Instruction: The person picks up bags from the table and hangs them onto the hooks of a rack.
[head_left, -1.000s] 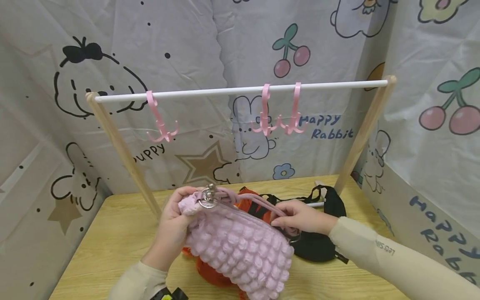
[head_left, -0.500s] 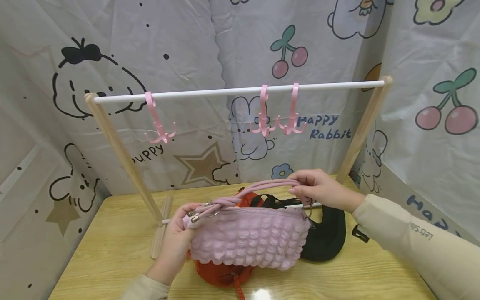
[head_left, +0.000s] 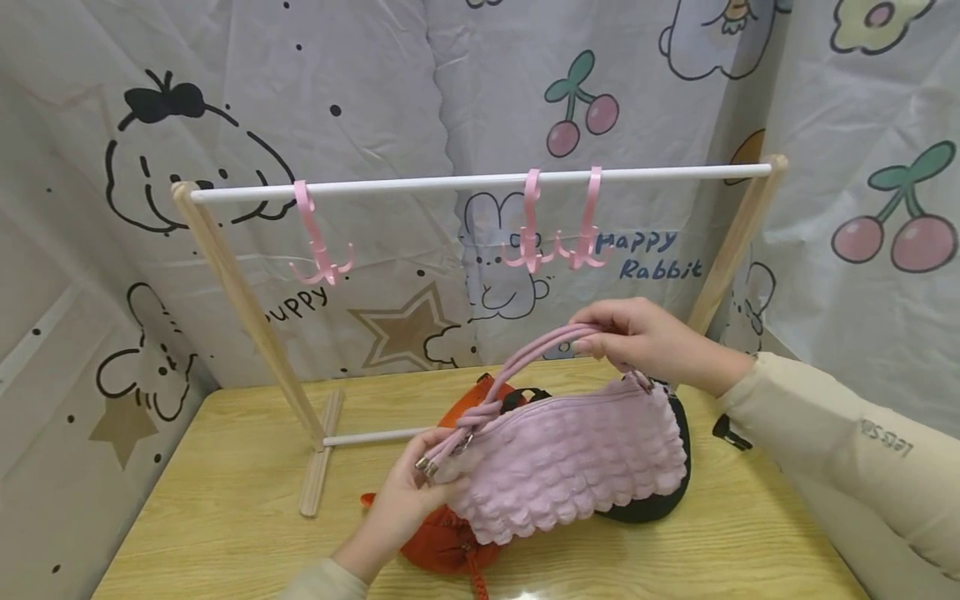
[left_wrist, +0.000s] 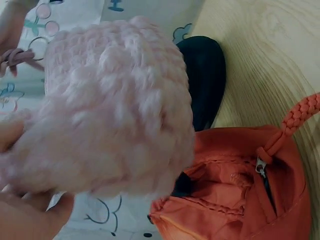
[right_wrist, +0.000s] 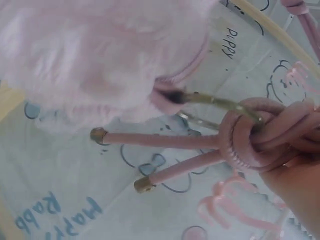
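A pink puffy handbag (head_left: 570,454) is held tilted above the table, its right end higher. My right hand (head_left: 637,342) grips the knotted cord strap (head_left: 517,358) near the bag's right end. In the right wrist view the strap's knot (right_wrist: 245,135) loops through a metal ring, with two metal-tipped cord ends hanging out. At the lower left end, my left hand (head_left: 412,492) pinches the bag's corner, thumb in front. Under the bag lie an orange bag (left_wrist: 235,185) with a zip and braided pull, and a black bag (left_wrist: 202,75), both partly hidden.
Behind the hands stands a wooden rack with a white rail (head_left: 420,183). Three pink hooks hang on it: one at left (head_left: 322,242), a middle hook (head_left: 531,225) and one beside it (head_left: 588,225). A black buckle (head_left: 731,433) lies on the wooden table (head_left: 217,500) at right.
My right hand has risen and moved right with the strap, lifting the bag's right end. The left hand has shifted right with its corner. More of the orange bag shows at left.
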